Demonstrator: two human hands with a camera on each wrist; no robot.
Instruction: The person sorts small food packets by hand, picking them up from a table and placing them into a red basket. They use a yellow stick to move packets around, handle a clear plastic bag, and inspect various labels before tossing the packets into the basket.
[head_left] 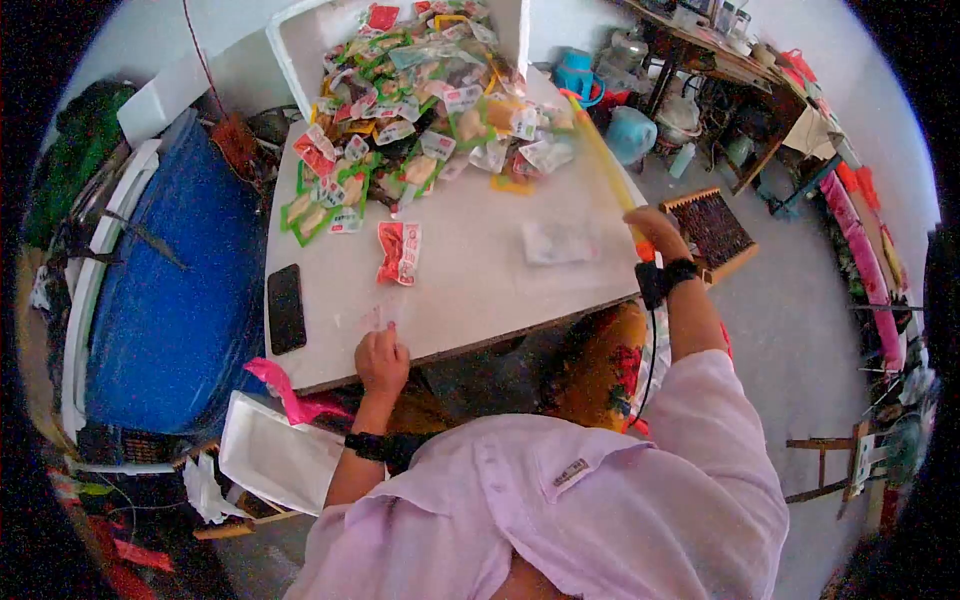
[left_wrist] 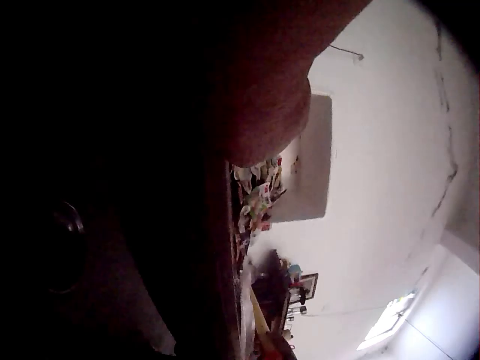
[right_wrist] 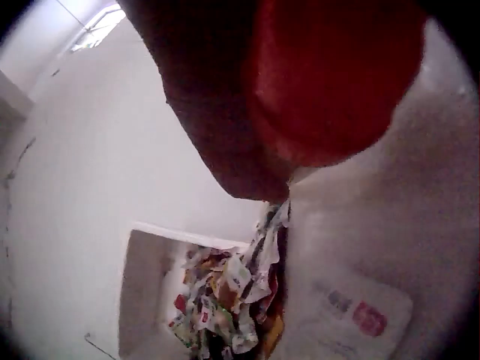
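Note:
My right hand (head_left: 655,232) grips the orange end of a long yellow stick (head_left: 605,160) at the table's right edge. The stick slants away toward the back and is blurred. In the right wrist view a dark red shape covers the top. My left hand (head_left: 382,362) is at the front edge of the table, fingers curled, beside a small clear plastic piece (head_left: 378,318). Beyond it lies a red-and-white packet (head_left: 399,253). A white packet (head_left: 560,243), blurred, lies left of the right hand; red print (right_wrist: 370,319) shows on it in the right wrist view.
Many green, red and white packets (head_left: 420,130) spill from a white foam box (head_left: 290,60) at the table's back. A black phone (head_left: 286,308) lies at the left edge. Left of the table stands a big blue tub (head_left: 180,300); a white foam tray (head_left: 270,450) is below.

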